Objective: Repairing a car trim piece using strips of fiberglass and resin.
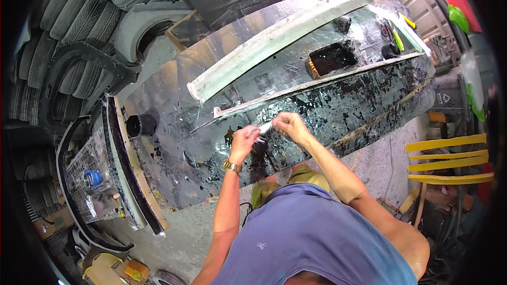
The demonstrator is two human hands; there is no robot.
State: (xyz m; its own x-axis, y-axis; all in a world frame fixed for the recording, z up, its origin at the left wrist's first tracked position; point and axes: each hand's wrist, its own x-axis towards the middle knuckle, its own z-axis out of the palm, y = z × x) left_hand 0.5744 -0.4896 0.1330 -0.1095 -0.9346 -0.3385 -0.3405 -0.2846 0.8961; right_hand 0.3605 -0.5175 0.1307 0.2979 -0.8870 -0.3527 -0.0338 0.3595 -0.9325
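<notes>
Above the near side of the counter (169,179), the left hand (244,142) and the right hand (289,125) are closed, pinching a white wispy material (265,126) between them, perhaps for keeping it stretched, while a long pale panel (285,41) lies toward the far edge, probably leaving room.

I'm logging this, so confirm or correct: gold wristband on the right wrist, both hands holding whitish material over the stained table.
Wrong wrist: the head view shows the gold wristband on the left. The left hand and right hand hold whitish material over the stained table.
</notes>
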